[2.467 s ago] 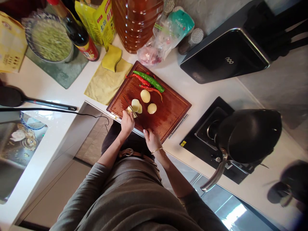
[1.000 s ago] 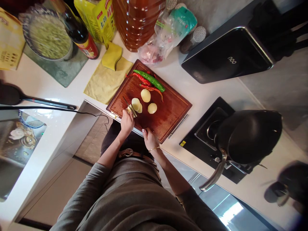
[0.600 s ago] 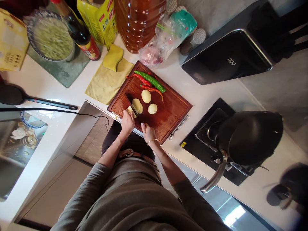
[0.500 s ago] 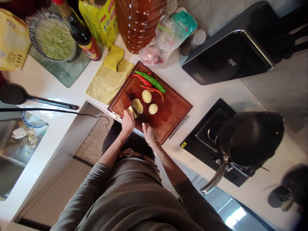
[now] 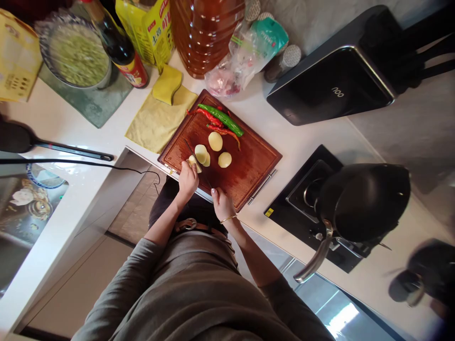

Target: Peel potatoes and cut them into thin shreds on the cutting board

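Note:
My left hand (image 5: 188, 180) has its fingers closed over a peeled potato (image 5: 194, 164) at the near left edge of the wooden cutting board (image 5: 245, 177). My right hand (image 5: 223, 207) grips a kitchen knife (image 5: 205, 177), whose blade is seen almost edge-on and reaches up beside the held potato. The knife's handle is hidden in the fist. Just across the blade lie overlapping cut potato slices (image 5: 201, 153). Two more pale potato pieces (image 5: 215, 141) rest farther right. Behind them are a green chili (image 5: 222, 119) and some red chilies (image 5: 212, 116).
A yellow cloth (image 5: 156, 118) borders the board on the left, and bagged meat (image 5: 222, 83) lies behind it. To the right are a black knife block (image 5: 327, 90) and a wok (image 5: 373, 203) on the stove. A sink (image 5: 21, 237) is at far left.
The knife blade has turned from showing its flat side over the potato to nearly edge-on. My right hand has shifted slightly down and right. The left hand stays on the potato.

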